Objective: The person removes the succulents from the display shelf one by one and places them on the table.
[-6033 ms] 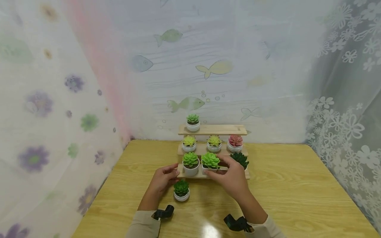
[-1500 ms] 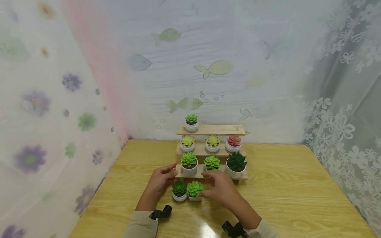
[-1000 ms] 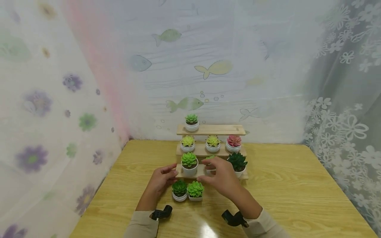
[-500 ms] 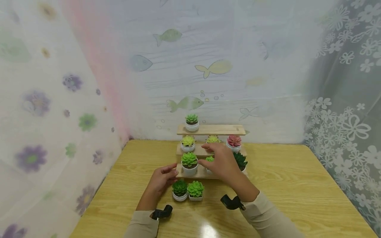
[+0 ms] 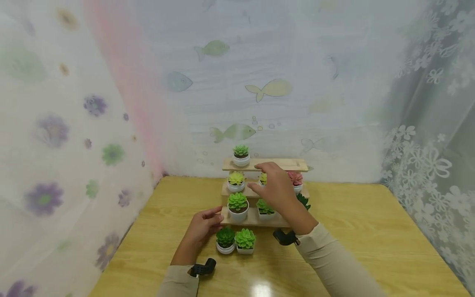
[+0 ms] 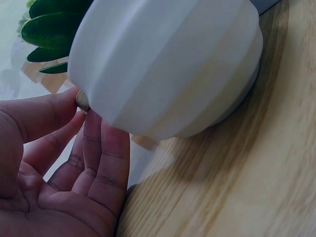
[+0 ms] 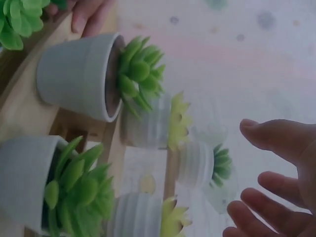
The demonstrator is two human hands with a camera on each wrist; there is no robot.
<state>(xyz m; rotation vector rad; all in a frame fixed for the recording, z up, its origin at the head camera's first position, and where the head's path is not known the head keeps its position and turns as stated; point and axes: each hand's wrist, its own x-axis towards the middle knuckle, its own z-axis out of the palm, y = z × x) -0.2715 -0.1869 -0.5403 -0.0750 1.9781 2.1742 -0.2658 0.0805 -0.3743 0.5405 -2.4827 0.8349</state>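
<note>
A three-tier wooden plant stand (image 5: 287, 164) holds several small potted succulents. My left hand (image 5: 202, 227) pinches the left end of its bottom shelf between thumb and fingers; the left wrist view shows the shelf edge (image 6: 83, 100) there. My right hand (image 5: 276, 187) hovers before the middle tier, thumb and fingers spread apart with nothing between them, partly hiding a yellow succulent (image 5: 263, 178) and a red succulent (image 5: 295, 178). A light green succulent (image 5: 241, 155) stands on the top shelf's left. On the table in front sit a dark green succulent (image 5: 225, 239) and a bright green succulent (image 5: 245, 240).
The bottom shelf bears a bright green succulent in a round pot (image 5: 238, 206), another in a square pot (image 5: 265, 209) and a mostly hidden dark green one (image 5: 303, 201). Patterned curtains (image 5: 185, 103) stand behind and beside the wooden table (image 5: 356, 239).
A bright green succulent in a square pot now stands on the table beside the dark green one. My right hand has let go and risen past the bottom shelf; the left hand stays put.
</note>
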